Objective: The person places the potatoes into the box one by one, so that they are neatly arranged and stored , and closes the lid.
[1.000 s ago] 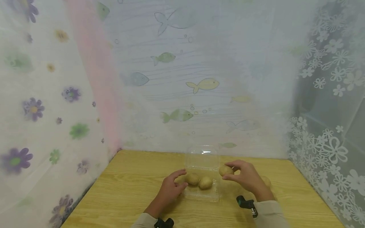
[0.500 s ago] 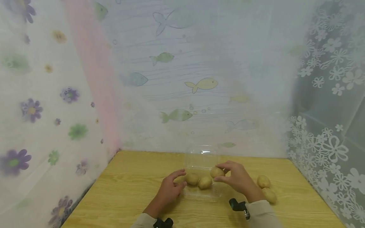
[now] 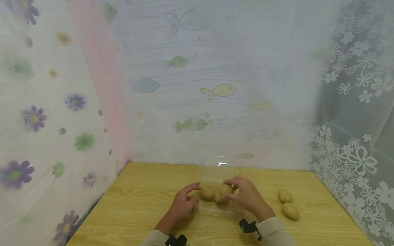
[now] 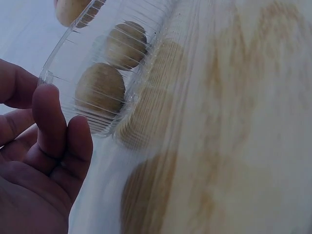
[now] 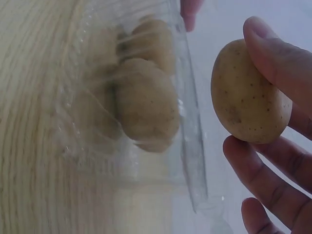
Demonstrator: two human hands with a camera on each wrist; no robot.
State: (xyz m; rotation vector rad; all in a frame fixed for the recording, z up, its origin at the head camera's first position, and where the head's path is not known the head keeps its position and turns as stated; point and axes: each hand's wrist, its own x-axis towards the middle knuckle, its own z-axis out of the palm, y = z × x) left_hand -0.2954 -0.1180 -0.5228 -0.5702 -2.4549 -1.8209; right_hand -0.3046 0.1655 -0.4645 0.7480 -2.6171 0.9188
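Note:
An open clear plastic clamshell container point(image 3: 212, 210) stands mid-table, its lid point(image 3: 218, 169) raised at the back. Inside lie two potatoes, one at left point(image 3: 207, 193) and one at right point(image 3: 219, 199), the latter partly hidden by my right hand. My left hand point(image 3: 183, 201) holds the container's left side, fingertips on the rim in the left wrist view. Between thumb and fingers, my right hand point(image 3: 247, 196) grips a third potato point(image 5: 248, 92). The head view has it over the container's right side; in the right wrist view it appears above the rim point(image 5: 192, 122).
Two loose potatoes, a rear one point(image 3: 285, 195) and a front one point(image 3: 290, 210), lie on the wooden table point(image 3: 147, 194) to the right. Patterned curtains point(image 3: 172, 136) enclose the table behind and at both sides.
My right hand has carried its potato leftward from beside the container to over it. The two loose potatoes at right have come into full view. My left hand stays put.

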